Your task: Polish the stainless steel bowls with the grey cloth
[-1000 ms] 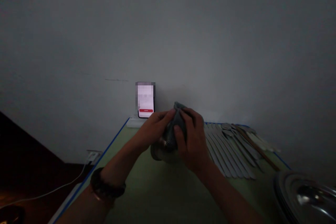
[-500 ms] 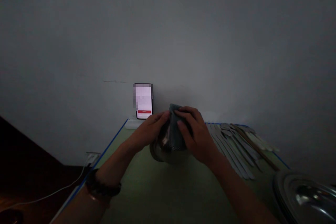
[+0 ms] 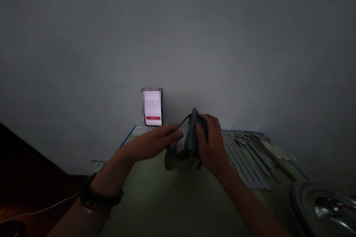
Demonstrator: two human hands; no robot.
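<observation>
In the middle of the head view a shiny metal bowl (image 3: pixel 180 141) stands tilted on its side above the table, its curved rim showing between my hands. My left hand (image 3: pixel 154 140) grips its left side, thumb toward me and fingers stretched along the rim. A grey-green cloth (image 3: pixel 191 137) is folded over the bowl's right part. My right hand (image 3: pixel 210 142) presses this cloth against the metal, fingers behind and thumb in front. Under the bowl is a rounded, dim shape (image 3: pixel 178 164) that I cannot make out clearly.
To the right lie a row of knives or similar flatware (image 3: pixel 241 163), spoons (image 3: pixel 239 133) and brown chopsticks (image 3: pixel 274 159). Stacked metal plates or lids (image 3: pixel 319 207) sit at the near right. A lit phone (image 3: pixel 152 107) leans on the wall behind the green table (image 3: pixel 161 207).
The bowl has turned, and more of its pale, shiny surface shows. My left hand has flattened and shifted along the rim; my right hand and the cloth have moved slightly right.
</observation>
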